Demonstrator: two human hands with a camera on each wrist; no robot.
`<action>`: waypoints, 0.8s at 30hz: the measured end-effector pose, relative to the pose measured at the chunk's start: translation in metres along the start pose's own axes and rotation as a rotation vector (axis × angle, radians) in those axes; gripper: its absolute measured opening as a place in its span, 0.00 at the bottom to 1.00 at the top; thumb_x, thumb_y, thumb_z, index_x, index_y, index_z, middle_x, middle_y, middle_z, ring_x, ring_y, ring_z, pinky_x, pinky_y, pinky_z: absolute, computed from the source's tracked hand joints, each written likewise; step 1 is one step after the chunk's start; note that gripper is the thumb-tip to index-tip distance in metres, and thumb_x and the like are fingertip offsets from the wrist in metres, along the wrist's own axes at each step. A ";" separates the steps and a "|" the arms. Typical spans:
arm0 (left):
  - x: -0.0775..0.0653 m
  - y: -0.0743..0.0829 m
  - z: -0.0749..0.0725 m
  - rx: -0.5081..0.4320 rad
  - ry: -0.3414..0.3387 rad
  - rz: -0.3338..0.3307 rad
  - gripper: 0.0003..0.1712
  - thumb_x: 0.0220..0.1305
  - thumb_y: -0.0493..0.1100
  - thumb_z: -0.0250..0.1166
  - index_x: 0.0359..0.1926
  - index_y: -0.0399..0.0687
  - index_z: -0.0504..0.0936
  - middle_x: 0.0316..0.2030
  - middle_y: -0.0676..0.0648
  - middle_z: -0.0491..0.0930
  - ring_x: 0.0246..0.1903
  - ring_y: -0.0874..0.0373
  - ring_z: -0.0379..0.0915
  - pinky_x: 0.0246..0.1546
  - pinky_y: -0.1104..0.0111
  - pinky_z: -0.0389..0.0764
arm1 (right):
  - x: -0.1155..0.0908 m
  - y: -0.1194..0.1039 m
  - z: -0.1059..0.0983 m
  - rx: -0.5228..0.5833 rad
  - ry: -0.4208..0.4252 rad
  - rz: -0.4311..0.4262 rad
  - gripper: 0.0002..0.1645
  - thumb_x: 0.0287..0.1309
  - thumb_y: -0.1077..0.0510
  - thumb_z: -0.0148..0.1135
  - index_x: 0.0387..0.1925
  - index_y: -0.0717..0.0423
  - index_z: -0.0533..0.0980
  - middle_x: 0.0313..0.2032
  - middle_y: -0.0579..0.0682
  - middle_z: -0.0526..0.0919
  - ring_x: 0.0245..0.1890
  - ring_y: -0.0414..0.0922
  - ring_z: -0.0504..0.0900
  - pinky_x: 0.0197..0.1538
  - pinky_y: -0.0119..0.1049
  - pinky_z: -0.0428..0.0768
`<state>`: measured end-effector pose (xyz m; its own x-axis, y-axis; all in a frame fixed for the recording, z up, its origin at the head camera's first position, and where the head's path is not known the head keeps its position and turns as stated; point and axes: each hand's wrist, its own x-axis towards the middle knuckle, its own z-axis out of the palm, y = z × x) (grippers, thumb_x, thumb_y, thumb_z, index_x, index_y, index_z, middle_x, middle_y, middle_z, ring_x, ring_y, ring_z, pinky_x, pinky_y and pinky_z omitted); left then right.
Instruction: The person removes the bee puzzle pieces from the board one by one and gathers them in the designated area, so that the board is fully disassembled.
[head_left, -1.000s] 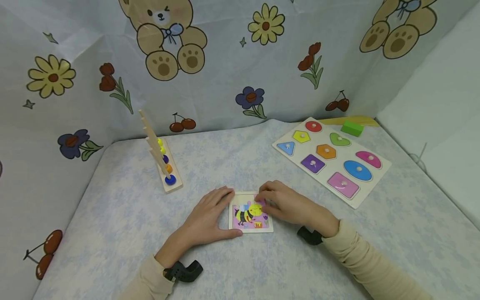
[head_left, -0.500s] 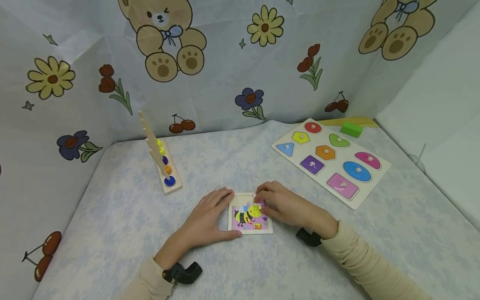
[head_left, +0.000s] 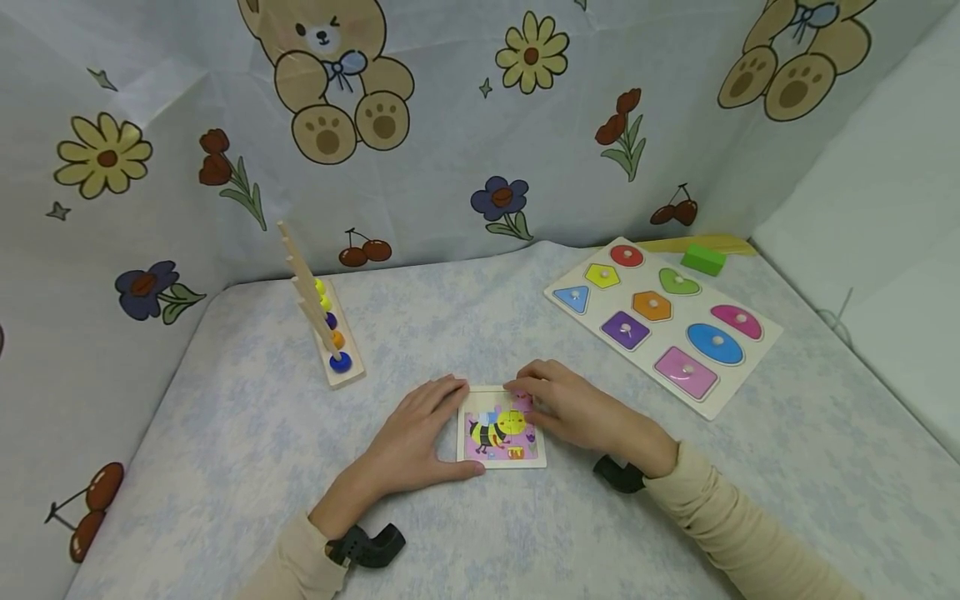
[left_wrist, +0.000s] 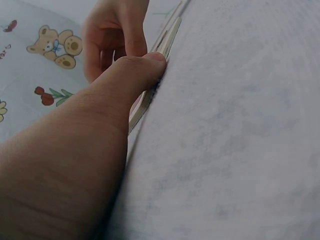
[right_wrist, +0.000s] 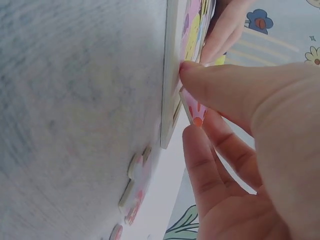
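A small square wooden puzzle board (head_left: 517, 466) with a yellow-and-black bee picture lies at the table's middle front. My left hand (head_left: 408, 433) holds its left side, thumb at the near edge and fingertips at the far left corner. At the far right corner is my right hand (head_left: 573, 404). In the right wrist view its thumb and fingers pinch a pink puzzle piece (right_wrist: 196, 106) with red-orange marks, tilted at the board's edge. The bare strip of the recess runs along the far side. My fingers partly hide the piece in the head view.
Loose puzzle pieces (right_wrist: 137, 186) lie on the table beside the board. A shape-knob puzzle (head_left: 652, 333) sits at the right, a green block (head_left: 703, 258) behind it. The wooden peg stand (head_left: 347, 375) with coloured beads is at the left.
My right hand's fingers have shifted slightly left and stretched out along the board's far edge, still with the pink piece. My left hand and the board stay in place.
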<state>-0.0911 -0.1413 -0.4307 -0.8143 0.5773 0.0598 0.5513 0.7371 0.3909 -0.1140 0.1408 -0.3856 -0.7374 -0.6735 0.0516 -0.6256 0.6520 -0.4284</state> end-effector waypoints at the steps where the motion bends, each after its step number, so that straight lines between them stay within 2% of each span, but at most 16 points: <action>1: 0.000 0.000 0.000 0.000 -0.001 -0.001 0.64 0.54 0.80 0.66 0.81 0.49 0.58 0.78 0.49 0.59 0.79 0.51 0.49 0.80 0.50 0.52 | 0.000 0.000 0.000 0.001 0.002 -0.001 0.25 0.65 0.60 0.71 0.63 0.56 0.79 0.56 0.52 0.79 0.54 0.46 0.76 0.59 0.44 0.83; 9: 0.001 0.000 0.000 0.010 -0.003 -0.002 0.64 0.54 0.79 0.66 0.81 0.49 0.58 0.78 0.48 0.59 0.79 0.51 0.49 0.80 0.50 0.53 | 0.001 0.002 -0.001 0.017 0.003 0.016 0.24 0.64 0.60 0.71 0.62 0.52 0.81 0.54 0.50 0.79 0.51 0.44 0.77 0.57 0.42 0.84; 16: 0.001 -0.001 0.001 0.011 0.007 0.006 0.64 0.54 0.79 0.67 0.81 0.48 0.58 0.78 0.48 0.59 0.79 0.50 0.50 0.79 0.50 0.53 | 0.001 0.003 -0.002 0.008 0.020 -0.021 0.23 0.64 0.62 0.70 0.61 0.56 0.81 0.51 0.50 0.80 0.47 0.43 0.78 0.52 0.38 0.85; 24: 0.000 -0.001 0.002 0.010 0.008 0.004 0.64 0.54 0.79 0.67 0.81 0.48 0.58 0.78 0.48 0.59 0.79 0.50 0.50 0.79 0.50 0.54 | 0.000 0.004 -0.003 0.007 0.022 -0.030 0.21 0.66 0.63 0.69 0.60 0.56 0.81 0.50 0.51 0.80 0.46 0.43 0.78 0.51 0.37 0.84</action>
<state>-0.0915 -0.1409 -0.4323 -0.8134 0.5775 0.0692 0.5564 0.7379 0.3819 -0.1172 0.1447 -0.3851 -0.7235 -0.6852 0.0843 -0.6460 0.6288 -0.4328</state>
